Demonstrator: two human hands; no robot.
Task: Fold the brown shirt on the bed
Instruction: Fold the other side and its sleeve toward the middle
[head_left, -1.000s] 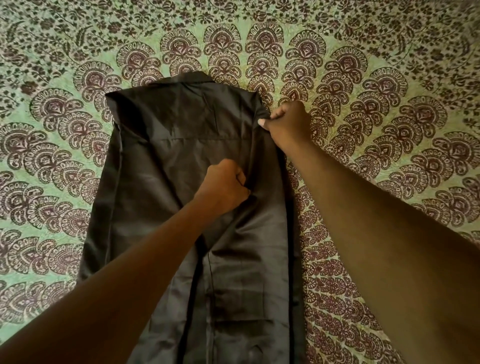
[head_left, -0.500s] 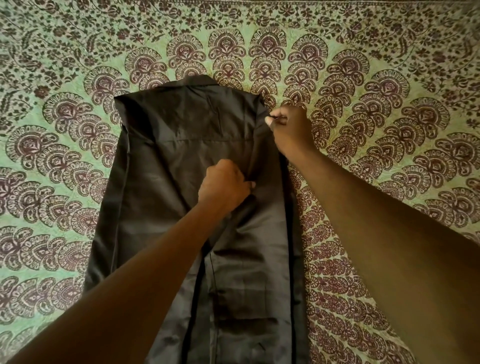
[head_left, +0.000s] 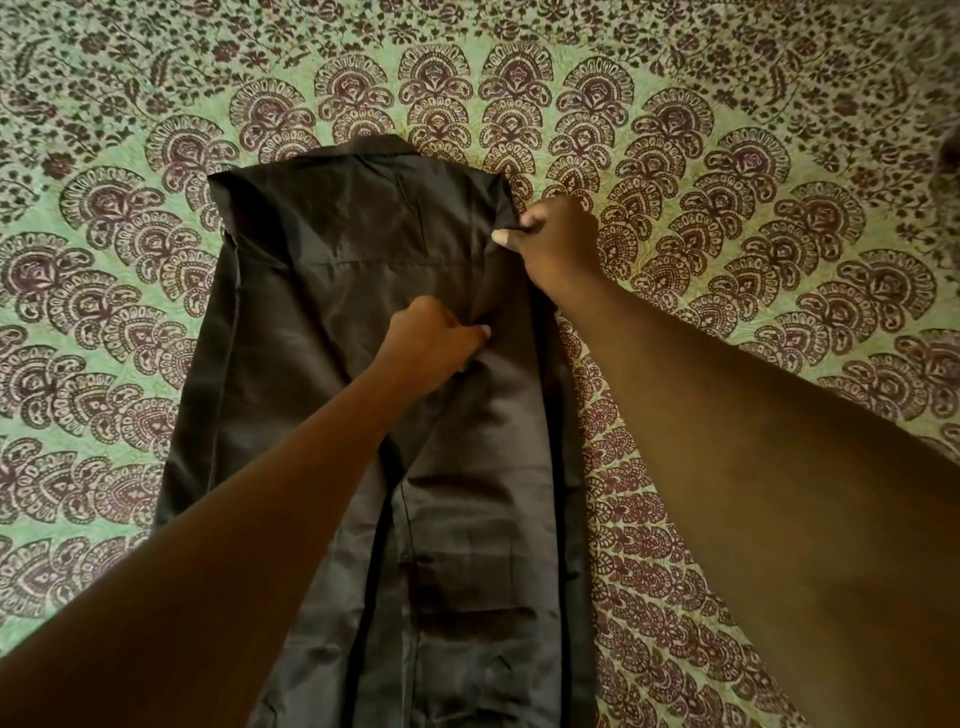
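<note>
**Right side panel being folded in along the shirt's length**

Nearest to me, both forearms reach out over the lower part of the brown shirt, which lies flat and lengthwise on the bed, collar end away from me and hem end running out of the bottom of the view. The green-and-maroon patterned bedspread shows on both sides of it.

Further out, my left hand sits around mid-shirt, fingers curled into the cloth at a seam or fold that runs down the right half; I read that grip as clamped on a pinch of fabric there. Beyond it, my right hand is at the shirt's right shoulder edge, thumb and fingers pinching the edge of the cloth, so that grip is also closed on the shirt.

As I judge it, I am in the step of bringing the right side in toward the middle: a long strip of the right side already lies doubled over near me, and the two pinches are setting the fold line up at the shoulder. The left side looks to be turned in as well, though I cannot tell how neatly.

The next move, I think, calls for drawing both pinches taut along one straight line, laying the panel flat and smoothing it before folding hem toward collar. The glossy cloth may slip, so a light, even pull is needed.
</note>
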